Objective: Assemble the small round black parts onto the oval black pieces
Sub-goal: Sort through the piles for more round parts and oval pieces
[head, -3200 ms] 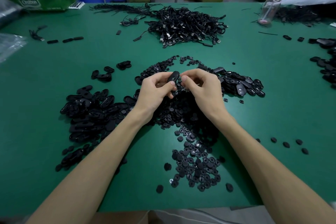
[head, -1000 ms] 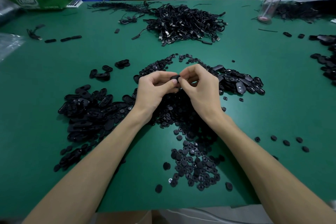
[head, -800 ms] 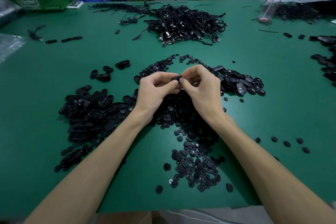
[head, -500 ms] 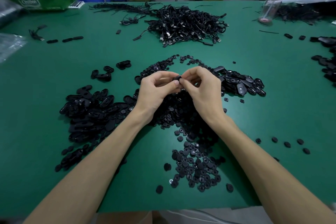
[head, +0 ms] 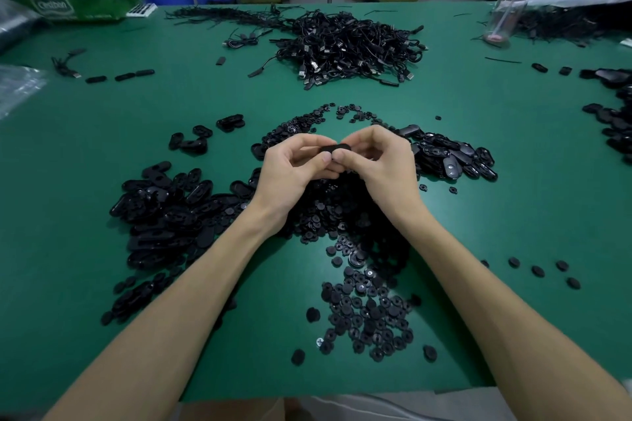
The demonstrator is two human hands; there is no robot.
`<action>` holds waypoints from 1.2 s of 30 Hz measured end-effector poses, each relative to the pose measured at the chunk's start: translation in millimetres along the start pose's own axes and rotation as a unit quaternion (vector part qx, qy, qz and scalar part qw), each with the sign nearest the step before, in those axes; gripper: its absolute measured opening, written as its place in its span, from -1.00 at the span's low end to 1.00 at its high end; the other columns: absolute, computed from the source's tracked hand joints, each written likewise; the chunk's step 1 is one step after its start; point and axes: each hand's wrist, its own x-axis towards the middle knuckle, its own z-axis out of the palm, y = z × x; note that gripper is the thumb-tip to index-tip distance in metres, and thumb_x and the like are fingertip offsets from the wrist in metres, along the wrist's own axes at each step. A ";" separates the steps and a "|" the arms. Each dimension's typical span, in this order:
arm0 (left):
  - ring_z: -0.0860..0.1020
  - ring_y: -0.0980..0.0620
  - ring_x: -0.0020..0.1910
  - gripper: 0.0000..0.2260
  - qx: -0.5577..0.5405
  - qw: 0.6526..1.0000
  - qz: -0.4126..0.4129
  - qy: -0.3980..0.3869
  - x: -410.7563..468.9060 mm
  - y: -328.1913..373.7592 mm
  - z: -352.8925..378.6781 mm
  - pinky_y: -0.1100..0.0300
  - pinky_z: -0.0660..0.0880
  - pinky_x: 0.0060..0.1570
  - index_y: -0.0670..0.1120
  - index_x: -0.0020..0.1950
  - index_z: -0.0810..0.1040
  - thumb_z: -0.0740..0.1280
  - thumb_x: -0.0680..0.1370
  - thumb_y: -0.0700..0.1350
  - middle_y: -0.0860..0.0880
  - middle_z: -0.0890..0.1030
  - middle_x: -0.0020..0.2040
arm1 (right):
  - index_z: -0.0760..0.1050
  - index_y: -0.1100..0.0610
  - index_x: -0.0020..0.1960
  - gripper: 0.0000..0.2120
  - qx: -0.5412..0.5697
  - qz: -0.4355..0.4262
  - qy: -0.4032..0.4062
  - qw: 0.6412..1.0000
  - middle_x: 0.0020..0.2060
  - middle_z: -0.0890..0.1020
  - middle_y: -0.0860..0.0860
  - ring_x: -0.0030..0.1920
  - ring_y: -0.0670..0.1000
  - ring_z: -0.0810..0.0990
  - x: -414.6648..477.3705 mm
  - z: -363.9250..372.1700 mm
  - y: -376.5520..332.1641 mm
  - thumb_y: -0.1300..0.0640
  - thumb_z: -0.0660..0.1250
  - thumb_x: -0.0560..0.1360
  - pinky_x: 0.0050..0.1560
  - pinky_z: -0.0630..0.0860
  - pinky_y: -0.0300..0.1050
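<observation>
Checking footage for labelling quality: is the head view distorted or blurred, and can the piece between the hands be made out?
Head view: wide-angle distortion stretches the forearms and curves the green table near the corners; centre sharp, corners softer; light even, shadows soft; the black oval piece pinched between left hand and right hand reads as a dark shape.

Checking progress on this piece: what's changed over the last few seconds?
The oval piece, tilted upright three seconds ago, now lies level between the left hand and right hand, which still pinch it above the round parts. Nothing else moved.
</observation>
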 end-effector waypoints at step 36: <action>0.68 0.04 -0.02 -0.86 0.308 0.947 0.080 0.041 5.0 24.1 -15.0 0.09 0.62 0.11 -0.09 0.15 0.68 0.45 0.60 -0.17 0.00 0.71 0.02 | 0.63 0.13 0.03 -0.94 -0.069 -0.064 0.040 0.995 -0.14 0.67 -0.06 -0.16 -0.12 0.61 4.1 -3.9 -4.1 0.21 0.46 0.56 -0.07 0.54 -0.28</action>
